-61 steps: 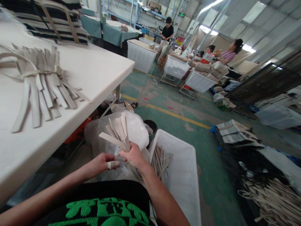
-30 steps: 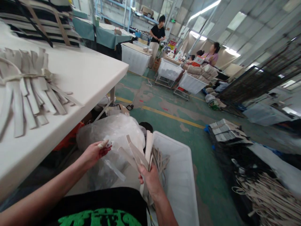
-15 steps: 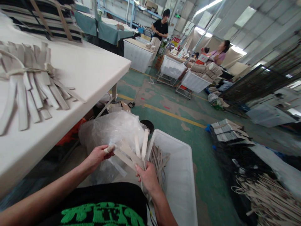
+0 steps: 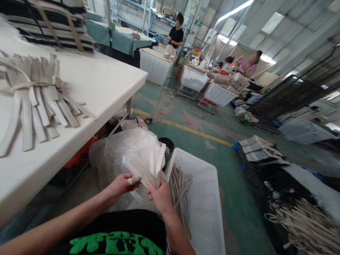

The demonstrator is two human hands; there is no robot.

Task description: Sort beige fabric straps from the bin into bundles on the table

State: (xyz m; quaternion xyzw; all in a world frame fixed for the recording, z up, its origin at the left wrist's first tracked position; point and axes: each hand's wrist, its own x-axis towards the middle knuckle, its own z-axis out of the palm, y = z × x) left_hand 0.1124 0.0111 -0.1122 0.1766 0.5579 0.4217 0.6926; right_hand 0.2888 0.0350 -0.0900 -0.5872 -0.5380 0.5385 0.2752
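My right hand (image 4: 160, 195) is closed around the lower ends of several flat beige strips (image 4: 152, 166), which fan upward and to the left. My left hand (image 4: 124, 187) is beside them on the left. Its fingers are drawn together, and one has a pale wrapping (image 4: 133, 180). Its fingertips are at the edge of the fanned strips; whether a strip lies between them is hidden. Just right of my right hand, a white plastic bin (image 4: 203, 198) holds more thin beige strips (image 4: 180, 184). Behind the held strips lies a clear plastic bag (image 4: 108, 152).
A white table (image 4: 106, 76) on the left bears a tied bundle of beige strips (image 4: 39, 102) and a dark strapped stack (image 4: 55, 26). On the right floor lies a heap of strips (image 4: 305, 219). Two people (image 4: 175, 35) (image 4: 249, 65) stand farther back near wheeled bins (image 4: 192, 78).
My left hand has moved right and down, closer to my right hand. My right hand has shifted slightly left, still gripping the strips, whose fan is now narrower.
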